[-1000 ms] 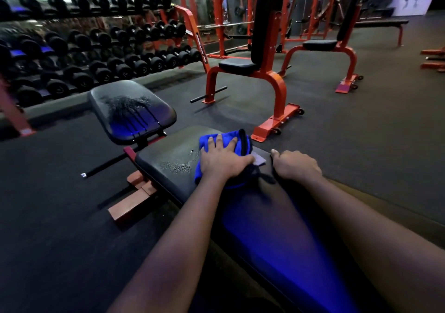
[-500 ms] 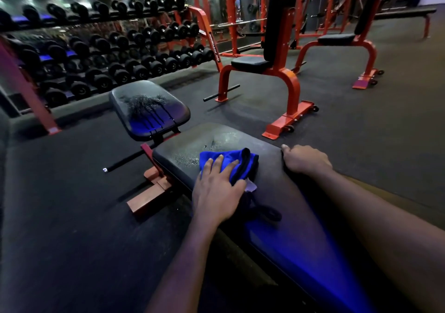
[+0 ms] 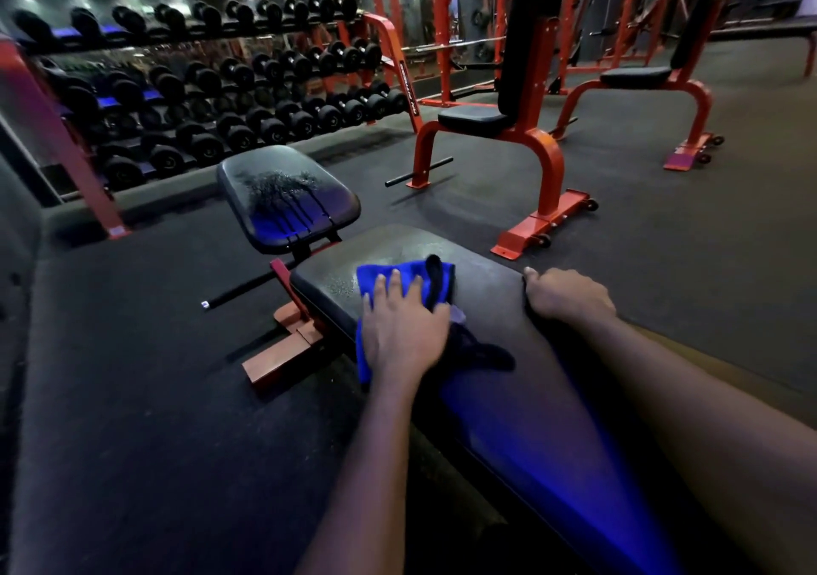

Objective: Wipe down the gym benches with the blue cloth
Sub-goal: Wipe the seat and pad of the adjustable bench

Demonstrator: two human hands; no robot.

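left grip [image 3: 404, 331]: fingers straight and slightly spread, palm pressing flat on the cloth.
cloth [image 3: 380, 277]: blue and bunched, on the far end of the desk, partly under the left grip; a dark fold trails beside the wrist.
right grip [image 3: 570, 295]: fingers curled over the desk's right edge, holding it.
desk [image 3: 486, 265]: black pad, with droplets beside the cloth.
seat pad [image 3: 287, 198]: tilted, just beyond the desk, with wet streaks.
rack [image 3: 398, 70]: red, with rows of dumbbells [image 3: 265, 123], far left.

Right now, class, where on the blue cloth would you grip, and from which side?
Probably the raised dark-edged fold at the far corner of the blue cloth, pinched from above: it stands off the bench pad, while the left hand presses the rest flat.
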